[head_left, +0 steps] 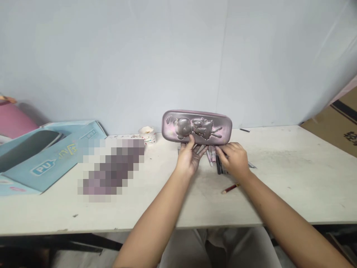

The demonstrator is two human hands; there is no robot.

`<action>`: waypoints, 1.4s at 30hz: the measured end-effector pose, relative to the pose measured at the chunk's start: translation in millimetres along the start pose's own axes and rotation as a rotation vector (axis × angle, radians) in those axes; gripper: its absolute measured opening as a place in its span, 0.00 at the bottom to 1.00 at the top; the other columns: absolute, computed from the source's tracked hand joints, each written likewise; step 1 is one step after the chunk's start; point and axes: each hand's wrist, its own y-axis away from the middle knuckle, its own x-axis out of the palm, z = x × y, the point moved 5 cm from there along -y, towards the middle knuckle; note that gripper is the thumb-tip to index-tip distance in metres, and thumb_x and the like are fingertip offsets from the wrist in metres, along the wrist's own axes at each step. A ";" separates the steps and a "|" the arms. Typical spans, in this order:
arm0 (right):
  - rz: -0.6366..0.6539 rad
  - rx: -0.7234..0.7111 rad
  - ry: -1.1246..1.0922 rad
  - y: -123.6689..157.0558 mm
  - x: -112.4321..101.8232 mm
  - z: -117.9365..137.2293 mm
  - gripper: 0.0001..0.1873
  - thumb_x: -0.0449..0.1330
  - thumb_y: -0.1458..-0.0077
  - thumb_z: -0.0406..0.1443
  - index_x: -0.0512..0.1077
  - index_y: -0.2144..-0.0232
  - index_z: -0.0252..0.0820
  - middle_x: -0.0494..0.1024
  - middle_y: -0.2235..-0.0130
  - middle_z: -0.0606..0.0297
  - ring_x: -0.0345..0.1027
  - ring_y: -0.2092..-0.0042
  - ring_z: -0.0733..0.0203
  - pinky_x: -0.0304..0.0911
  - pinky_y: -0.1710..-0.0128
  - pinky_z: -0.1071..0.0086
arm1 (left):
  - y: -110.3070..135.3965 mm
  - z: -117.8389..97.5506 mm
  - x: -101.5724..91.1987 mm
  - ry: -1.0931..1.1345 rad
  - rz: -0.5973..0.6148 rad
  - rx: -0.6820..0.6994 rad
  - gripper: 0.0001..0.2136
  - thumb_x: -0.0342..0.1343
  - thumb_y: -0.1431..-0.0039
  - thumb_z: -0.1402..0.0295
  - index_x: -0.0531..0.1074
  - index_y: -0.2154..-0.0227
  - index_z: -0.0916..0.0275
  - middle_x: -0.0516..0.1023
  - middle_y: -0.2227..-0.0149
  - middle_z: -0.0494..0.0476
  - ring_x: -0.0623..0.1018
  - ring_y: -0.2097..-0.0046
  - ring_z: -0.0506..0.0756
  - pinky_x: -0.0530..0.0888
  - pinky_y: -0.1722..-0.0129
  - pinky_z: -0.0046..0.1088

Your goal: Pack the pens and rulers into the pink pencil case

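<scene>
A shiny pinkish-grey pencil case with a raised cartoon figure is held up above the table, its decorated face towards me. My left hand grips its lower edge, thumb on the front and the other fingers underneath. At the lower right edge, the curled fingers of my right hand pinch the case; the exact spot between the fingertips is hidden. Below the case lie pink-and-white pens and dark pens, partly covered by my hands. A dark red pencil lies nearer to me.
A pixelated purplish object lies left on the white table. Behind it stands a small speckled cup. A light-blue box fills the left side. A short black stick lies near the wall; a cardboard box stands right.
</scene>
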 end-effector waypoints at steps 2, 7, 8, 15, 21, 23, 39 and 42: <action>-0.118 0.109 -0.081 -0.9 -13.7 -8.8 0.14 0.48 0.43 0.40 0.68 0.76 0.43 0.70 0.75 0.62 0.63 0.68 0.58 0.58 0.64 0.63 | -0.1 -5.9 -3.1 -0.065 -0.002 -0.003 0.18 0.61 0.53 0.62 0.63 0.60 0.54 0.73 0.56 0.52 0.75 0.58 0.53 0.72 0.56 0.38; -0.317 0.370 -0.406 -0.4 -37.3 -33.3 0.10 0.48 0.45 0.42 0.63 0.64 0.43 0.69 0.64 0.60 0.64 0.63 0.59 0.63 0.65 0.65 | 3.2 -6.3 0.5 -0.207 0.006 -0.051 0.21 0.63 0.56 0.60 0.62 0.60 0.54 0.73 0.59 0.52 0.76 0.61 0.52 0.73 0.58 0.34; -0.308 0.378 -0.454 -0.6 -39.9 -34.8 0.10 0.49 0.46 0.42 0.63 0.64 0.43 0.69 0.63 0.60 0.64 0.62 0.59 0.63 0.66 0.66 | 4.3 -4.9 5.6 -0.217 0.015 -0.049 0.21 0.63 0.57 0.59 0.62 0.59 0.53 0.73 0.59 0.53 0.76 0.61 0.52 0.73 0.59 0.34; -0.229 0.165 -0.440 4.4 -76.0 -32.3 0.07 0.53 0.50 0.39 0.61 0.69 0.44 0.64 0.66 0.62 0.61 0.63 0.59 0.62 0.64 0.64 | 10.0 17.7 64.4 -0.295 0.067 -0.043 0.27 0.60 0.59 0.50 0.65 0.58 0.61 0.74 0.62 0.60 0.75 0.64 0.55 0.73 0.64 0.35; -0.117 0.191 -0.450 22.1 -103.1 -68.1 0.08 0.53 0.49 0.41 0.60 0.69 0.44 0.63 0.67 0.64 0.60 0.64 0.60 0.61 0.64 0.65 | 12.7 61.9 110.7 -0.510 0.132 -0.030 0.31 0.65 0.62 0.59 0.60 0.53 0.57 0.73 0.59 0.59 0.75 0.61 0.56 0.73 0.65 0.34; -0.097 0.250 -0.482 30.3 -112.6 -85.6 0.09 0.53 0.49 0.42 0.60 0.68 0.44 0.64 0.67 0.64 0.61 0.64 0.61 0.62 0.64 0.66 | 13.1 78.9 124.1 -0.534 0.174 -0.044 0.32 0.65 0.62 0.60 0.59 0.52 0.56 0.73 0.57 0.59 0.74 0.59 0.57 0.72 0.64 0.33; -0.145 0.867 0.133 121.2 -182.4 -259.7 0.13 0.50 0.49 0.43 0.67 0.68 0.40 0.72 0.67 0.56 0.65 0.63 0.52 0.60 0.64 0.60 | -15.1 177.3 134.4 -0.659 0.214 -0.273 0.31 0.56 0.56 0.74 0.54 0.48 0.59 0.74 0.62 0.60 0.76 0.65 0.55 0.73 0.63 0.37; -0.130 0.718 0.284 119.4 -182.1 -253.6 0.16 0.49 0.48 0.41 0.69 0.63 0.36 0.71 0.60 0.49 0.64 0.55 0.48 0.59 0.56 0.57 | -10.2 178.2 143.6 -0.966 0.344 -0.063 0.35 0.57 0.56 0.71 0.50 0.44 0.61 0.66 0.48 0.68 0.68 0.47 0.62 0.65 0.49 0.42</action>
